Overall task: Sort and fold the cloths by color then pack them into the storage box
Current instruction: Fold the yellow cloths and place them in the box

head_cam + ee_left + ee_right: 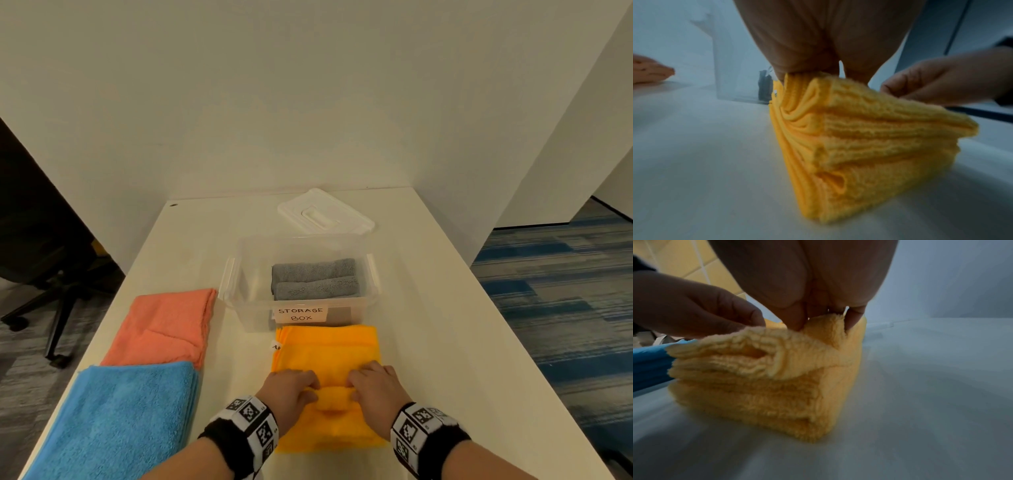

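The yellow cloths (327, 353) lie as a folded stack on the white surface (445, 325), directly in front of the storage box (301, 301) and touching its labelled front wall. The left hand (289, 389) and the right hand (375, 385) sit side by side over the near half of the stack. Each hand has its fingers curled and pinches a raised ridge of the top yellow layer between thumb and fingers; the wrist views confirm the fabric is drawn up while the lower layers remain flat on the surface.

The storage box is clear and open. Two folded grey cloths (315, 279) lie inside it. Its white lid (325, 214) rests on the surface behind the box.

To the left of the stack, a folded orange cloth (164, 329) lies beside the box, and a folded blue cloth (120, 418) lies nearer the person, overlapping the near edge of the orange cloth
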Demonstrator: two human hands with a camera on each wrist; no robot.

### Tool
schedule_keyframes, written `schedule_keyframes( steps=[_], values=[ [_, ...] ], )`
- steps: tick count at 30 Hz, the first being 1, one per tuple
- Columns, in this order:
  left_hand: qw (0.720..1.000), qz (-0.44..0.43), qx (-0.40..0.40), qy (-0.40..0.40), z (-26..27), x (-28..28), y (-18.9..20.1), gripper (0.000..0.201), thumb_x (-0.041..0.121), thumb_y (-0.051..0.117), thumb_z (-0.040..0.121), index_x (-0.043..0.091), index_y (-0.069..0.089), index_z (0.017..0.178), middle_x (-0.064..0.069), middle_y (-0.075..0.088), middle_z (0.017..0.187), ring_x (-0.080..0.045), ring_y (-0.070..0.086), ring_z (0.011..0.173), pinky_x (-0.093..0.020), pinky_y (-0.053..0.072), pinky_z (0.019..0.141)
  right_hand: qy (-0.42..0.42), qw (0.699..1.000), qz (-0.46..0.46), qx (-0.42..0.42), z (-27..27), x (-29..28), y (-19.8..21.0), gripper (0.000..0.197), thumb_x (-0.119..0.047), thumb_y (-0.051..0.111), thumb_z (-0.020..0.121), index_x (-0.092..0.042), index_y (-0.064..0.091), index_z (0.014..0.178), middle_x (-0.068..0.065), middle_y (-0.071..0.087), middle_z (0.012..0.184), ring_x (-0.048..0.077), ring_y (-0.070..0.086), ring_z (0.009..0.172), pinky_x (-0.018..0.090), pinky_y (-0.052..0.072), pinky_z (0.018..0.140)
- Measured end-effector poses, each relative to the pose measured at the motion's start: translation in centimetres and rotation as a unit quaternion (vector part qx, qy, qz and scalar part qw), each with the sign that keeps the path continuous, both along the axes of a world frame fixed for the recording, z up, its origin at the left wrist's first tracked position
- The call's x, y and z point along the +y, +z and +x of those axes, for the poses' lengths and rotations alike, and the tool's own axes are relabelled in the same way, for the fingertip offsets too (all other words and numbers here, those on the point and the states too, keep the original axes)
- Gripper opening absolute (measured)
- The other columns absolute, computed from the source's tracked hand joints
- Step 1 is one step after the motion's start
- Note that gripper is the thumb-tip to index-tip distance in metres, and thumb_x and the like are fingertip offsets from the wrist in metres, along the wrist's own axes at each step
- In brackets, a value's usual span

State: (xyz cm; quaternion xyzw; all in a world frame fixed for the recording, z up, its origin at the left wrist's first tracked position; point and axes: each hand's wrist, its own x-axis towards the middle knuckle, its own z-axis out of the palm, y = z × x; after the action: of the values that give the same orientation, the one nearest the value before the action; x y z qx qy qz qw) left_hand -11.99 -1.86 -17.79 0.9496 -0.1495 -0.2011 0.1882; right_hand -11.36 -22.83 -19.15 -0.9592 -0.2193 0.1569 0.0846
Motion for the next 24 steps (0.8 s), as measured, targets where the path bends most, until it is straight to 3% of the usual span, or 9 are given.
schedule_keyframes(
  steps=[3,4,6,9,13,17,19,21,24],
  values=[
    [0.994,0.089,-0.045,-0.05,-0.2,-0.7,-0.3,0.068,0.055,0.006,0.082,0.027,0.054,0.121,0.002,0.049,0.12,-0.021,0.045,0.113,-0.033,0.032,0.094,-0.009,0.999,-0.027,0.04,1.1,0.1,0.6,0.027,-0.018,0.036,0.098,-0.024,0.053,0.118,0.002,0.056,0.12,0.023,0.041,0.118,0.035,0.027,0.094],
    [0.989,0.118,-0.071,-0.053,-0.3,-1.0,-0.1,0.061,0.05,0.009,0.087,0.025,0.053,0.12,0.001,0.045,0.122,-0.022,0.041,0.114,-0.035,0.031,0.095,-0.008,0.998,-0.037,0.049,1.5,0.2,0.8,0.028,-0.019,0.035,0.099,-0.024,0.053,0.12,0.002,0.055,0.121,0.025,0.043,0.118,0.036,0.028,0.097],
    [0.983,0.149,-0.098,-0.051,-0.4,-1.8,0.5,0.031,0.026,0.032,0.096,0.022,0.051,0.12,-0.001,0.038,0.126,-0.024,0.037,0.114,-0.037,0.031,0.096,-0.018,0.996,-0.047,0.075,2.1,0.4,1.4,0.031,-0.02,0.034,0.101,-0.024,0.052,0.125,0.002,0.054,0.124,0.026,0.044,0.118,0.036,0.029,0.1],
    [0.982,0.144,-0.094,-0.074,-0.5,-3.4,0.9,0.044,0.007,0.047,0.086,0.018,0.042,0.128,-0.004,0.039,0.127,-0.028,0.039,0.115,-0.039,0.03,0.096,-0.027,0.993,-0.057,0.098,2.9,0.9,1.8,0.029,-0.017,0.034,0.099,-0.023,0.055,0.117,0.003,0.059,0.119,0.027,0.049,0.113,0.038,0.031,0.097],
    [0.987,0.134,-0.065,-0.064,-0.4,-4.0,0.4,0.044,0.015,0.047,0.087,0.022,0.041,0.13,-0.005,0.047,0.124,-0.029,0.044,0.115,-0.041,0.031,0.096,-0.026,0.992,-0.056,0.106,3.1,1.0,1.9,0.028,-0.016,0.036,0.099,-0.023,0.056,0.118,0.002,0.059,0.12,0.025,0.05,0.112,0.039,0.031,0.097],
    [0.996,0.05,-0.056,-0.045,0.1,-2.6,-0.9,0.047,0.03,0.036,0.086,0.026,0.048,0.131,0.001,0.053,0.124,-0.023,0.048,0.115,-0.033,0.036,0.097,-0.047,0.991,-0.015,0.127,3.1,0.6,2.0,0.027,-0.024,0.036,0.1,-0.027,0.055,0.12,-0.003,0.059,0.122,0.023,0.051,0.113,0.038,0.033,0.1],
    [0.998,0.018,-0.051,-0.037,0.4,-2.0,-1.4,0.046,0.042,0.038,0.088,0.027,0.051,0.13,0.003,0.054,0.124,-0.02,0.049,0.115,-0.032,0.038,0.098,-0.068,0.988,0.02,0.136,3.2,0.3,2.2,0.02,-0.028,0.043,0.099,-0.029,0.057,0.114,-0.007,0.059,0.109,0.022,0.053,0.11,0.034,0.037,0.098],
    [0.998,0.006,-0.049,-0.032,0.8,-1.9,-1.9,0.042,0.045,0.046,0.092,0.026,0.052,0.129,0.002,0.052,0.124,-0.02,0.048,0.115,-0.033,0.037,0.099,-0.087,0.985,0.063,0.134,3.4,0.1,2.4,0.004,-0.03,0.053,0.094,-0.03,0.055,0.097,-0.013,0.054,0.089,0.019,0.056,0.101,0.031,0.04,0.093],
    [0.998,0.019,-0.048,-0.024,1.0,-2.2,-2.1,0.038,0.043,0.045,0.096,0.028,0.053,0.129,0.002,0.049,0.125,-0.02,0.044,0.117,-0.034,0.035,0.1,-0.084,0.986,0.085,0.114,3.2,0.0,2.5,0.011,-0.03,0.058,0.091,-0.029,0.049,0.085,-0.016,0.047,0.078,0.014,0.052,0.089,0.031,0.04,0.09]
  ],
)
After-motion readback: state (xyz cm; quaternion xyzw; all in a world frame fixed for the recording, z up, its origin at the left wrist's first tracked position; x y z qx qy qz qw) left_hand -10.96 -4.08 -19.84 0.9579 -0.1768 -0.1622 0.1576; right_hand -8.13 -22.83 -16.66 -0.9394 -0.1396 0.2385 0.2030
